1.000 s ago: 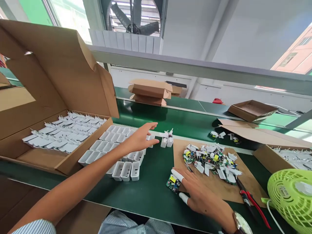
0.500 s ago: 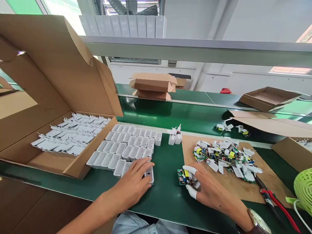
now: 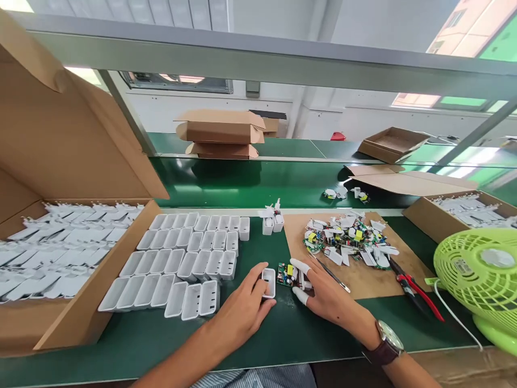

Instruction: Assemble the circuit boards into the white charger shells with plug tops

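Note:
My left hand (image 3: pixel 242 310) is closed round a white plastic charger shell (image 3: pixel 269 282), its open side up, on the green bench. My right hand (image 3: pixel 327 296), with white finger cots on thumb and forefinger, pinches a small green circuit board (image 3: pixel 285 274) just right of that shell. Rows of empty white shells (image 3: pixel 189 258) stand to the left of my hands. A heap of circuit boards and white plug parts (image 3: pixel 347 241) lies on a brown cardboard sheet (image 3: pixel 363 283) to the right.
An open carton (image 3: pixel 68 302) of white plug parts sits at the left, with its tall flap raised. A green desk fan (image 3: pixel 479 277) stands at the right edge, red-handled cutters (image 3: pixel 416 291) and tweezers (image 3: pixel 329 272) beside it. Folded cartons (image 3: pixel 220 134) rest on the far conveyor.
My left hand has picked one shell from the rows and brought it rightward to the circuit board. My right hand has lifted the board by its edge. The view has tilted down.

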`<state>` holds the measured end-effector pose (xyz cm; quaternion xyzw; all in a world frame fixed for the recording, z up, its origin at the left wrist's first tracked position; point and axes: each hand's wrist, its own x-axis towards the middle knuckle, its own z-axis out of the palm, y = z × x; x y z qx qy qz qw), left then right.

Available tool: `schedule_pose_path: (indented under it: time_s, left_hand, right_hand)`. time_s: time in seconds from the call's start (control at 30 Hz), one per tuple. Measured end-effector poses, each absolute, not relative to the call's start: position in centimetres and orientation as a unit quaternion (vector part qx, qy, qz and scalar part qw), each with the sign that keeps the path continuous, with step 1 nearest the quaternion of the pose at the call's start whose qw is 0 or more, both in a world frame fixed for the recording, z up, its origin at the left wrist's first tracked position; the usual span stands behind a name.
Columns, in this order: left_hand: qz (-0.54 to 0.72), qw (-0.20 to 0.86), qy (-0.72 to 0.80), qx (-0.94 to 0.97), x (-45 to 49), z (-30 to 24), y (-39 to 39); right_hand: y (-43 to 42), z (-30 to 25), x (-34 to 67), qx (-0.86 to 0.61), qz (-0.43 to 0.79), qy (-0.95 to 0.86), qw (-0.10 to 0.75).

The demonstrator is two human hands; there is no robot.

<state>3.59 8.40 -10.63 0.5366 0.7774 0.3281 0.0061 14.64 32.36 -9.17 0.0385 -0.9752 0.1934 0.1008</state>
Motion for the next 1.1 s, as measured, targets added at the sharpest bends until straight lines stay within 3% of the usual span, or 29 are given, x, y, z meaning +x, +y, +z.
schedule_pose_path:
  time_s: [0.2,0.5,0.87,1.1]
  left_hand:
    - [0.358,0.02,0.783,0.509,4.0,-11.5,7.8]
    - [0.377,0.062,0.777,0.501,4.2,-12.4,7.9]
    - [0.448,0.057,0.76,0.467,4.0,-11.8,8.7]
    - [0.415,0.081,0.768,0.481,3.7,-11.0,8.6]
  right_hand:
    - [31.0,-9.7,14.4,0.014,0.185,-0.975,0.125]
    - [29.0,-10.3,14.6,-0.029,0.191,-0.949,0.247]
    - [28.7,-8.7,17.3,-0.053,0.294,-0.927,0.226]
    - [29.3,-10.5,18.0,-0.083,0.264,-0.928,0.25]
